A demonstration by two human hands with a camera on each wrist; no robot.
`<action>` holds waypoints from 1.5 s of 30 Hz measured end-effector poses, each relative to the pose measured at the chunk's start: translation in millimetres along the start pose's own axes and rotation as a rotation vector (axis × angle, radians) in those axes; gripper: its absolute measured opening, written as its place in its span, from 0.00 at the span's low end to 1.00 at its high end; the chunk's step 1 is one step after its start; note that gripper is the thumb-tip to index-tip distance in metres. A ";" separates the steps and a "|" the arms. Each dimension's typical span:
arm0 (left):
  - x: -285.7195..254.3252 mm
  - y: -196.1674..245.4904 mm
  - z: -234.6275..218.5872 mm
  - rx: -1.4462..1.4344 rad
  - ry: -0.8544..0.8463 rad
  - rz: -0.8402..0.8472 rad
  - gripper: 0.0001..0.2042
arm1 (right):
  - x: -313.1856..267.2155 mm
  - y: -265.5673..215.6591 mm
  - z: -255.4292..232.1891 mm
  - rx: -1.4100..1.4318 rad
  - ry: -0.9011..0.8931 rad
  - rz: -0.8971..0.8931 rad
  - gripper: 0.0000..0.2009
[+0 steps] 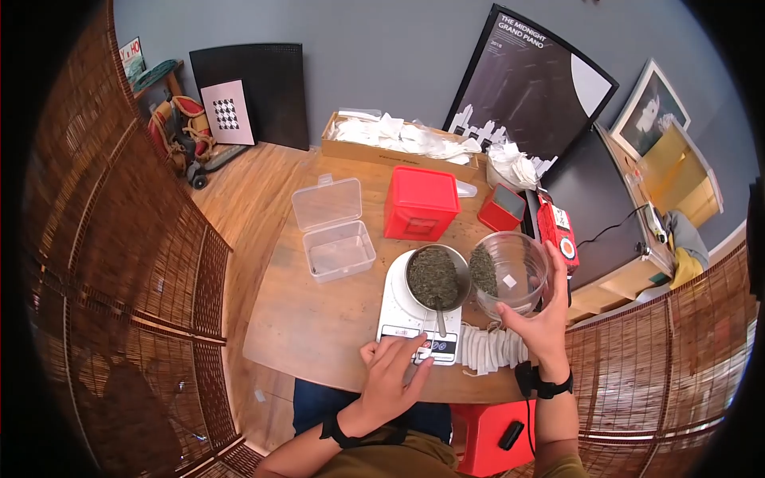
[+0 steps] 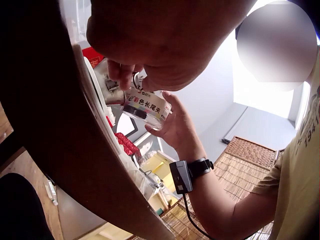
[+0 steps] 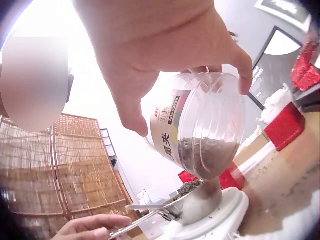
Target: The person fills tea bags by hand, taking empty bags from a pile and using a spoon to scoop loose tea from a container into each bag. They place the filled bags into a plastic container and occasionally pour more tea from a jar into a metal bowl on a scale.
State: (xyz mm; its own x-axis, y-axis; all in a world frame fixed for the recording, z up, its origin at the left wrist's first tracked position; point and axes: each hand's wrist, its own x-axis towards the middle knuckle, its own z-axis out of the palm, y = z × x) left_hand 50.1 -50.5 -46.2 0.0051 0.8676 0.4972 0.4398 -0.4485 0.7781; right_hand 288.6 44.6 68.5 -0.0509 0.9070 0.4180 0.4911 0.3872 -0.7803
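Observation:
My right hand (image 1: 542, 323) grips a clear plastic jar (image 1: 522, 267) with a printed label, thumb on one side and fingers on the other. The jar is tipped toward a metal pan (image 3: 202, 205), and dried leaves (image 3: 207, 152) lie along its lower side. More dark green leaves (image 1: 433, 275) fill the pan, which sits on a white kitchen scale (image 1: 390, 307). A spoon (image 1: 441, 323) leans in the pan, its handle toward me. My left hand (image 1: 390, 374) pinches the pan's thin wire handle (image 3: 132, 226) over the scale's front panel.
Small white bags (image 1: 494, 350) lie in a row right of the scale. Behind stand a red lidded box (image 1: 422, 199), a small red container (image 1: 500, 209) and a cardboard box (image 1: 382, 159) of white pouches. An open clear plastic box (image 1: 339, 253) stands left, near the table edge.

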 end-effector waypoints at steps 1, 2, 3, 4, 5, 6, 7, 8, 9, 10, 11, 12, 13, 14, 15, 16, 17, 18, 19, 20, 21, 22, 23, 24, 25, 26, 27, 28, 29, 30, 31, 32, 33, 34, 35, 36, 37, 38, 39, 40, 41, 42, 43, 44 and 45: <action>-0.3 0.6 0.6 0.000 -0.006 0.004 0.22 | -3.1 6.7 0.4 0.109 0.053 0.037 0.56; -0.4 1.1 1.1 0.006 -0.005 0.003 0.22 | -5.8 14.3 -1.7 0.110 0.060 0.039 0.56; -0.5 1.6 1.6 0.011 -0.004 0.002 0.22 | -8.1 23.6 -6.1 0.137 0.081 0.076 0.56; -0.5 2.5 1.7 0.011 -0.010 0.008 0.22 | -9.5 33.2 -10.1 0.164 0.102 0.112 0.55; -0.6 3.7 1.2 0.023 -0.006 0.000 0.22 | -9.8 41.7 -12.6 0.165 0.109 0.114 0.55; -0.6 4.5 1.0 0.035 -0.001 -0.008 0.23 | -9.4 50.5 -14.6 0.157 0.120 0.168 0.54; -0.7 4.8 1.4 0.035 -0.006 -0.005 0.23 | -8.7 60.8 -15.3 0.150 0.130 0.224 0.53; -0.9 4.9 2.1 0.032 -0.005 -0.012 0.24 | -6.1 75.6 -13.6 0.236 0.119 0.189 0.51; -0.4 5.0 2.9 0.028 -0.002 -0.017 0.24 | -4.5 88.4 -12.6 0.236 0.128 0.191 0.51; -0.1 5.0 3.4 0.026 -0.007 -0.011 0.24 | -2.5 99.8 -11.8 0.214 0.122 0.170 0.50; -0.4 4.9 3.5 0.031 -0.008 -0.014 0.24 | 0.3 105.8 -10.9 0.191 0.116 0.149 0.49; -0.6 5.0 3.7 0.035 -0.008 -0.017 0.25 | 2.4 109.6 -9.6 0.229 0.129 0.162 0.49; -0.3 6.1 3.5 0.035 -0.012 -0.010 0.25 | 3.4 111.2 -9.2 0.230 0.137 0.160 0.49; 0.0 8.0 2.7 0.038 -0.010 -0.018 0.25 | 4.4 110.5 -7.9 0.276 0.163 0.186 0.49; 0.2 9.2 2.3 0.043 -0.009 -0.028 0.25 | 5.2 110.3 -6.4 0.322 0.189 0.212 0.48; 0.2 9.2 2.3 0.043 -0.016 -0.023 0.25 | 6.2 112.3 -3.6 0.324 0.198 0.214 0.48; -0.4 9.2 2.3 0.048 -0.018 -0.027 0.25 | 6.8 116.1 -0.4 0.316 0.187 0.221 0.47; -1.1 9.4 2.7 0.051 -0.023 -0.031 0.25 | 7.1 120.0 0.7 0.307 0.179 0.229 0.46; -1.5 9.2 3.2 0.048 -0.039 -0.027 0.25 | 9.0 123.0 -0.9 0.305 0.192 0.238 0.46; -1.8 9.0 3.7 0.057 -0.027 -0.028 0.26 | 12.2 126.0 -3.4 0.143 0.145 0.217 0.46; -2.2 9.3 3.6 0.066 -0.018 -0.028 0.26 | 13.8 129.1 -5.3 -0.019 0.095 0.199 0.46; -1.3 12.2 2.1 0.061 -0.033 -0.044 0.26 | 14.3 131.0 -2.9 -0.047 0.093 0.166 0.47; -1.7 12.2 2.2 0.058 -0.052 -0.042 0.26 | 14.8 133.4 -1.3 -0.049 0.105 0.181 0.47; -2.0 11.5 2.6 0.070 -0.039 -0.035 0.27 | 15.9 136.0 -0.2 -0.097 0.089 0.140 0.47; -2.5 11.1 2.8 0.082 -0.024 -0.027 0.27 | 17.6 137.5 0.2 -0.145 0.073 0.097 0.48; -4.1 11.4 2.4 0.096 -0.038 -0.036 0.29 | 18.8 133.8 -1.7 -0.188 0.024 0.114 0.50; -5.1 12.0 2.7 0.092 -0.055 -0.030 0.29 | 19.7 129.7 -3.3 -0.191 0.037 0.128 0.50; -5.8 12.8 3.8 0.096 -0.034 -0.035 0.29 | 20.4 125.3 -5.7 -0.115 -0.009 0.134 0.51; -5.9 13.4 5.3 0.098 -0.011 -0.040 0.30 | 18.6 120.2 -10.3 -0.039 -0.053 0.137 0.52; -6.8 13.5 4.7 0.100 -0.020 -0.053 0.30 | 12.3 111.9 -16.9 -0.116 -0.008 0.115 0.45; -8.1 12.1 5.4 0.092 -0.032 -0.047 0.30 | 5.2 103.3 -27.0 -0.122 0.003 0.123 0.45; -9.7 10.8 6.6 0.068 0.015 -0.059 0.30 | -3.0 95.0 -38.8 -0.072 0.033 0.169 0.40; -10.9 10.5 8.8 0.044 0.062 -0.071 0.31 | -12.4 90.1 -49.1 -0.022 0.064 0.213 0.36; -10.9 13.7 9.9 0.052 0.085 -0.075 0.28 | -24.7 88.9 -57.2 -0.006 0.138 0.150 0.21; -12.8 13.3 10.8 0.047 0.074 -0.069 0.28 | -39.5 88.1 -69.5 -0.009 0.149 0.155 0.21; -15.2 11.3 10.4 0.049 0.099 -0.038 0.25 | -55.3 87.5 -83.4 -0.145 0.090 0.217 0.16; -15.9 10.9 11.1 0.052 0.125 -0.006 0.23 | -70.4 87.0 -91.8 -0.279 0.031 0.278 0.13; -10.9 15.8 12.3 0.048 0.151 0.070 0.14 | -85.7 87.8 -93.7 -0.280 0.042 0.281 0.13; -9.6 20.0 12.0 0.045 0.146 0.080 0.14 | -100.9 89.7 -93.8 -0.308 0.036 0.271 0.12; -8.5 23.8 11.4 0.018 0.120 0.123 0.11 | -113.6 90.1 -93.0 -0.335 0.029 0.259 0.12; -7.8 27.1 11.0 -0.007 0.095 0.166 0.08 | -123.6 87.7 -90.3 -0.333 0.037 0.258 0.12; -8.0 30.1 10.9 -0.005 0.093 0.174 0.08 | -131.7 84.4 -85.7 -0.336 0.038 0.290 0.12; -8.9 33.1 10.8 -0.009 0.056 0.166 0.07 | -138.5 81.9 -81.6 -0.338 0.038 0.323 0.13; -9.3 35.8 11.3 -0.012 0.019 0.157 0.07 | -143.9 84.3 -78.0 -0.362 0.050 0.324 0.13; -9.0 38.5 12.5 -0.009 0.015 0.166 0.07 | -150.2 90.8 -74.2 -0.357 0.059 0.322 0.13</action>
State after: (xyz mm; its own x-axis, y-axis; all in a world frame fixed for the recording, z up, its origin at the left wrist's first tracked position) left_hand 78.2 -72.9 -25.5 0.0631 0.7781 0.6250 0.4258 -0.5874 0.6882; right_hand 405.4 -68.7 -30.7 0.1976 0.9564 0.2149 0.7420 -0.0027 -0.6704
